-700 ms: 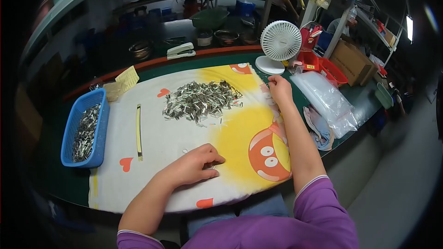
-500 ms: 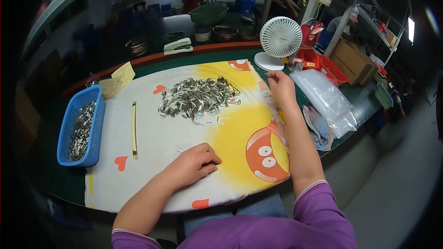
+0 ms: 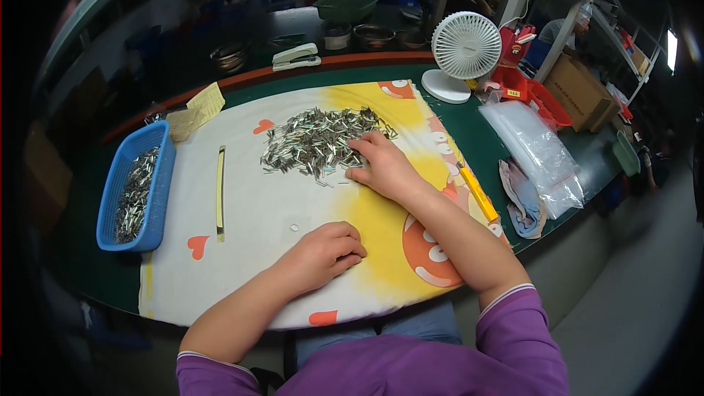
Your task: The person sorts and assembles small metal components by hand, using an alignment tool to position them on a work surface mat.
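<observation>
A loose pile of small, thin metal pins or tubes [image 3: 312, 139] lies on the far middle of a printed cloth [image 3: 242, 271]. At the right edge of that pile is my right hand [image 3: 385, 169], its thumb and fingers apart and touching the pieces. A single piece [image 3: 344, 183] lies just below the thumb. My left hand [image 3: 326, 249] rests on the cloth nearer to me, fingers curled in; whatever they hold, if anything, is hidden. Beside it lies a small whitish ring-like thing [image 3: 295, 227]. A blue plastic basket [image 3: 163, 202] at the left holds more such pieces.
A yellow and black strip [image 3: 221, 191] lies on the cloth. Right of my forearm is a yellow utility knife [image 3: 478, 194]. Clear plastic bags [image 3: 532, 150], a folded rag [image 3: 524, 202], a white fan [image 3: 466, 48], red bins [image 3: 546, 103] and a stapler [image 3: 296, 57] stand around the cloth.
My right hand has come from the cloth's far right edge, leftward and nearer, to the pile. The yellow knife now shows beside my forearm. My left hand stays curled, and the whole view has shifted slightly.
</observation>
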A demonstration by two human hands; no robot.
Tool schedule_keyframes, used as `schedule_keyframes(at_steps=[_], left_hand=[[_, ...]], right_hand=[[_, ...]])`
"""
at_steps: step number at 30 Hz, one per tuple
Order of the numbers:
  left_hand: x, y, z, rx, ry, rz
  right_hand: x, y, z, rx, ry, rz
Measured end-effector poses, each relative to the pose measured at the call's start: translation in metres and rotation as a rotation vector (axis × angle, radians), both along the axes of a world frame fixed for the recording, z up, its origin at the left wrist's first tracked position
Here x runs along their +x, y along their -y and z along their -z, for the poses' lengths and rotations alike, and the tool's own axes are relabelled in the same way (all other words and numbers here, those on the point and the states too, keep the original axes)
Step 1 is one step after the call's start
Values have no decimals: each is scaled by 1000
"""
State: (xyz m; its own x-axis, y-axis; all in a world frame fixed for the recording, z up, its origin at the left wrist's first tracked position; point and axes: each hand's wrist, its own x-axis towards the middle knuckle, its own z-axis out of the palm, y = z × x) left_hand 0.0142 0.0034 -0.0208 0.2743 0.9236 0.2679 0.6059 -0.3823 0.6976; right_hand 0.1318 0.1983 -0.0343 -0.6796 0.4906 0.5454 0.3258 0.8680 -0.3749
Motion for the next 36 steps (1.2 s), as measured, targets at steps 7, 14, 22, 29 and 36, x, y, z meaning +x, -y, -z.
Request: schedule_keyframes(at_steps=[7,14,22,29,36], left_hand=[[-2,1,-2,-2,-21,-7],[-5,2,0,26,-23,-8],[-1,2,-2,24,-44,-71],[0,1,-1,-19,-64,-241],[1,-3,5,124,-201,-336]], right_hand=[[-3,-3,-5,-115,62,-97],[30,10,-17,-52,174,-227],[48,34,-27,-198,248,-450],[61,36,-41,-237,300,-371],[57,40,-38,-310,373,-332]])
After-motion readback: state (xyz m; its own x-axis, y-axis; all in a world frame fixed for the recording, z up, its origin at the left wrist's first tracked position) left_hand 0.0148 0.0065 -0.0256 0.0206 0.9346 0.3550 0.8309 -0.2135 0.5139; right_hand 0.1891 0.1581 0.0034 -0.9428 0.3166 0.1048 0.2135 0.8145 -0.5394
